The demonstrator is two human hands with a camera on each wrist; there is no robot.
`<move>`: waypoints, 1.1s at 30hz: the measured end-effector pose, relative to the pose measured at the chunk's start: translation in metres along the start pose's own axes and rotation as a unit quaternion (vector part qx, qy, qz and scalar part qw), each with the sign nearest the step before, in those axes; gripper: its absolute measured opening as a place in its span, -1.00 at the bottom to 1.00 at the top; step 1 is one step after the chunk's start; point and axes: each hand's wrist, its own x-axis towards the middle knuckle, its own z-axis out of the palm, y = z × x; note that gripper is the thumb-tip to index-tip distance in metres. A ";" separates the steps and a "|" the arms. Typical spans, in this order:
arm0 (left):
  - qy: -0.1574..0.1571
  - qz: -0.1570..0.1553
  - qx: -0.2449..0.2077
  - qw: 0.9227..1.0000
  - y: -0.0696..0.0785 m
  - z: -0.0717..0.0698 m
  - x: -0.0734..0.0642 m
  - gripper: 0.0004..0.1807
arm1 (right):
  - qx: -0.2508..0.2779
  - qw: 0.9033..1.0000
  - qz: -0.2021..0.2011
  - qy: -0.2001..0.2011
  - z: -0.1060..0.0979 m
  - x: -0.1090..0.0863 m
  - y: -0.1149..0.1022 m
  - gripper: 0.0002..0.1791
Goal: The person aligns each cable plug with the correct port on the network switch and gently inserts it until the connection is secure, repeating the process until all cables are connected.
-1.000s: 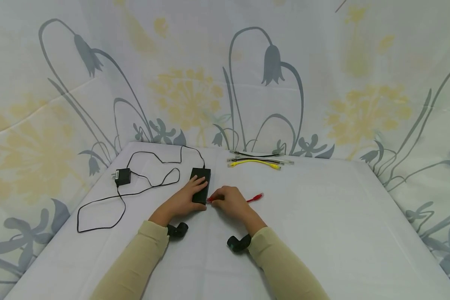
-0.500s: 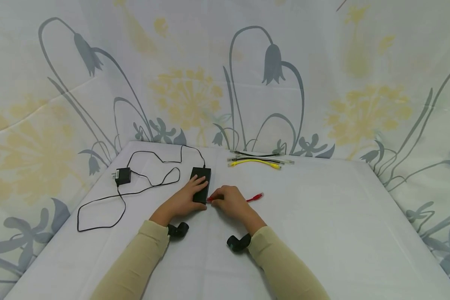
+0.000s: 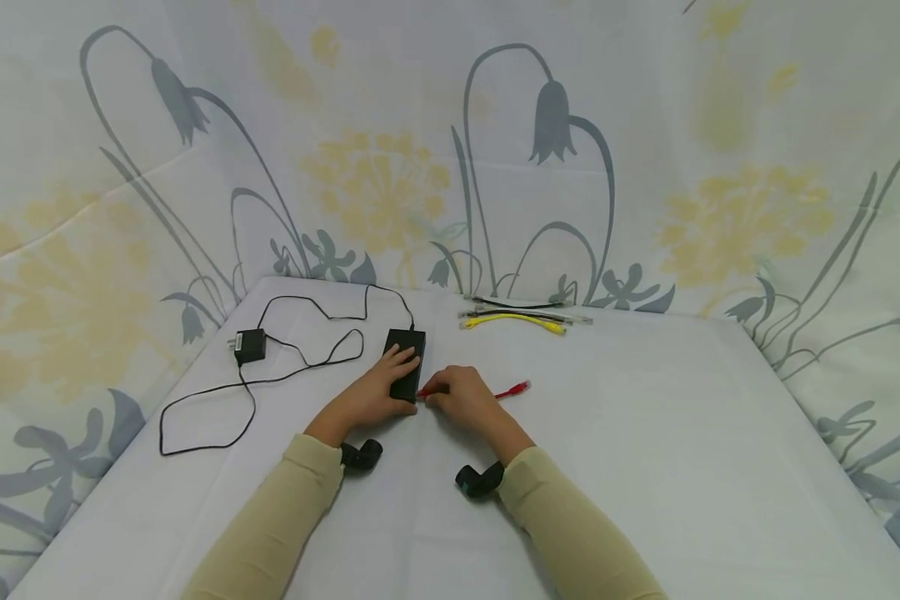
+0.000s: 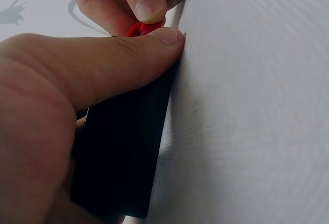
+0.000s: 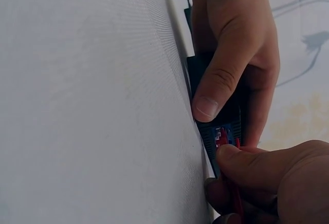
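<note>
The black electronics box [image 3: 405,389] lay flat on the white tablecloth [image 3: 645,467], its long axis running away from the person. The red patch cable [image 3: 513,388] was found immediately at the box's right side, toward its near corner, with its long axis roughly crosswise to the box and its free end out to the right. The right hand [image 3: 465,400] was the nearer to this cable and had its plug end pinched between thumb and finger, against the box's ribbed right face; whether the plug was seated could not be determined. The left hand [image 3: 371,396] gripped the box from its near left, fingers spread across the top, thumb at the near end, its tip just beside the plug. A power adapter [image 3: 251,346] lay left of the box, and a yellow patch cable [image 3: 540,321] beyond it to the right.
</note>
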 end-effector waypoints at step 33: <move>0.002 -0.007 -0.012 1.000 -0.001 0.001 0.001 -0.11 | -0.002 0.999 0.051 -0.011 -0.001 0.001 -0.013 -0.91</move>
